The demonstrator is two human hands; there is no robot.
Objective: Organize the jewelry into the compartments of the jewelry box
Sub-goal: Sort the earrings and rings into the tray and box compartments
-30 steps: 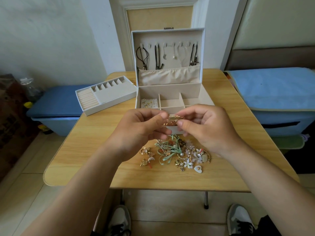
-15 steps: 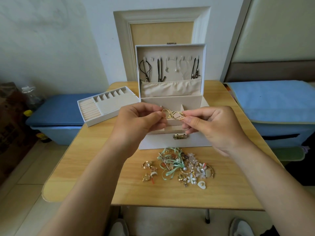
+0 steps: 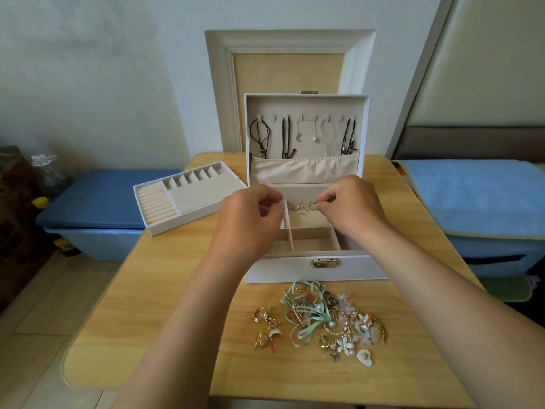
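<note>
Two hands work over one open jewelry box. The right hand pinches two gold hoops above a far compartment, just right of a divider. The left hand is curled, and whether it holds anything I cannot tell. Three dark cords hang in the lid (paler chains between them). One tray sits left of the box, its left end jutting past the table edge. One tangled pile lies just near of the box front, with a smaller gold cluster to its left. Bare wood lies left of both and along the near edge.
</note>
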